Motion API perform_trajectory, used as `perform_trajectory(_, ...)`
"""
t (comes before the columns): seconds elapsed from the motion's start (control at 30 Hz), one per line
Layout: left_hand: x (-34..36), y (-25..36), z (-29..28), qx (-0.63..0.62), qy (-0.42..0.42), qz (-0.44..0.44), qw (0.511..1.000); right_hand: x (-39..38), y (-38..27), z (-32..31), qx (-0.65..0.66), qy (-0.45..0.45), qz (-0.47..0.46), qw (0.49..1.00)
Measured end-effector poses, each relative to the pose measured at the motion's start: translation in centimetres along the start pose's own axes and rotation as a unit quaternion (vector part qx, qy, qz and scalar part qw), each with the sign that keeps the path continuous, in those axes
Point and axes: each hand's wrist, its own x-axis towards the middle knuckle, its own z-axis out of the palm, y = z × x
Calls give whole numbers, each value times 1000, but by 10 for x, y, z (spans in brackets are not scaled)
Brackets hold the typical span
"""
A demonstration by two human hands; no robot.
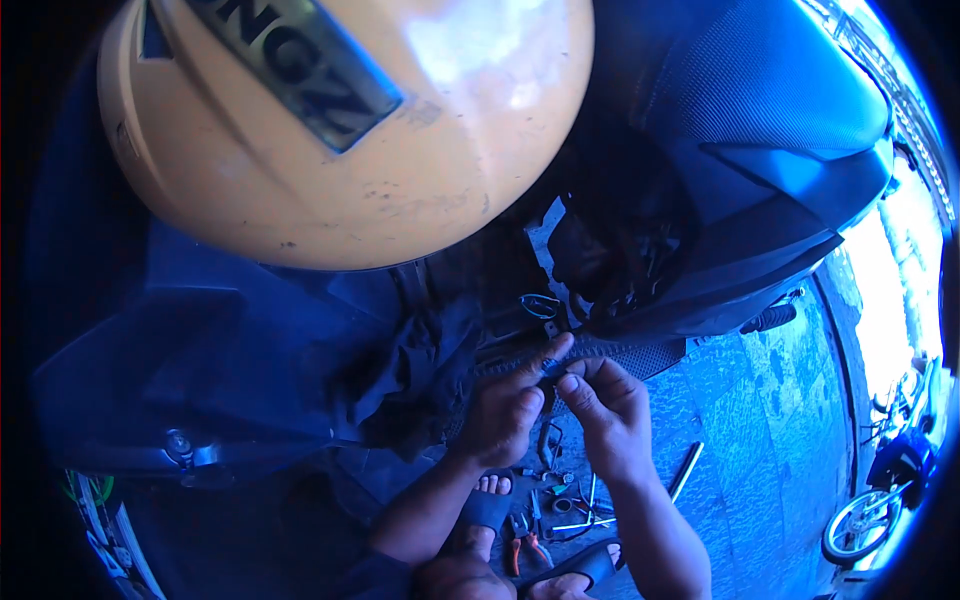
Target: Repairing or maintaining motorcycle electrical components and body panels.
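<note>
My left hand (506, 422) is closed, its index finger stretched forward, with a small dark part (552, 370) pinched near the thumb. Thumb and forefinger of my right hand (614, 410) close on the same part from the other side. It is too small to name. Both hands are just in front of the footboard (640, 358) of a dark motor scooter. Beyond them the scooter's body is opened up, with a loop of wire (540, 305) and a light metal bracket (546, 235) showing inside.
A large cream helmet-like shape (370, 190) blocks the upper left. The scooter's seat (780, 90) is at upper right, its front panel (180, 370) at left. Orange-handled pliers (528, 548), a T-shaped wrench (592, 510) and small parts lie by my feet. A bicycle wheel (860, 525) stands far right.
</note>
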Motion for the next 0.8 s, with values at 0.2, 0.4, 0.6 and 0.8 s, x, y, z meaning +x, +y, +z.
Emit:
perform_trajectory(0.2, 19, -18, 22, -173, 268, -105, 942, 42, -67, -20, -567, -14, -238, 788)
perform_trajectory(0.4, 54, -31, 31, -165, 214, -155, 950, 88, -77, -15, -703, -181, -179, 664)
perform_trajectory(0.6, 63, -44, 29, -122, 228, -83, 962, 107, -78, -17, -703, -207, -200, 650)
perform_trajectory(0.8, 63, -51, 30, -108, 222, -64, 967, 108, -72, -16, -718, -192, -179, 645)
